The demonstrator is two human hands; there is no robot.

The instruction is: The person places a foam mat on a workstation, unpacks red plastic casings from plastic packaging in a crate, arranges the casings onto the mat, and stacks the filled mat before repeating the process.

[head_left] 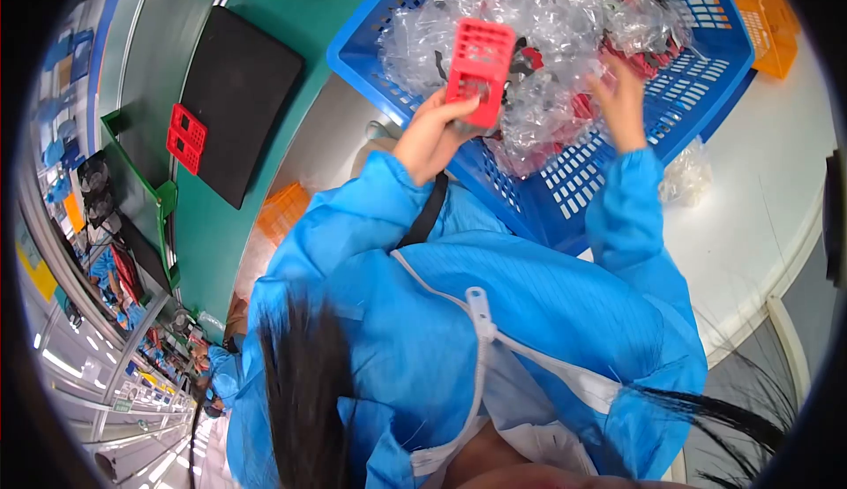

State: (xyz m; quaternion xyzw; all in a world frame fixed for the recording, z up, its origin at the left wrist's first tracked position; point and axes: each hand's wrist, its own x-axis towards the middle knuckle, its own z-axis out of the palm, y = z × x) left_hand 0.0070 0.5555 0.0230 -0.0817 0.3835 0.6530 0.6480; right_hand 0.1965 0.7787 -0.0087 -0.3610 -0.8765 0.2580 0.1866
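Observation:
My left hand [434,133] is closed on a red plastic tray [482,56] with a grid of slots, held over the near left side of a blue basket [582,224]. Clear plastic bags [538,12] with red and black parts inside fill much of the basket. My right hand [623,101] reaches into the basket at its right part, fingers bent beside the bags. Whether those fingers grip a bag is too blurred to tell.
A second red tray [187,139] lies at the edge of a black mat [243,92] on the green table [326,3]. An orange basket [766,26] stands at the upper right. Another person [221,374] is at the lower left.

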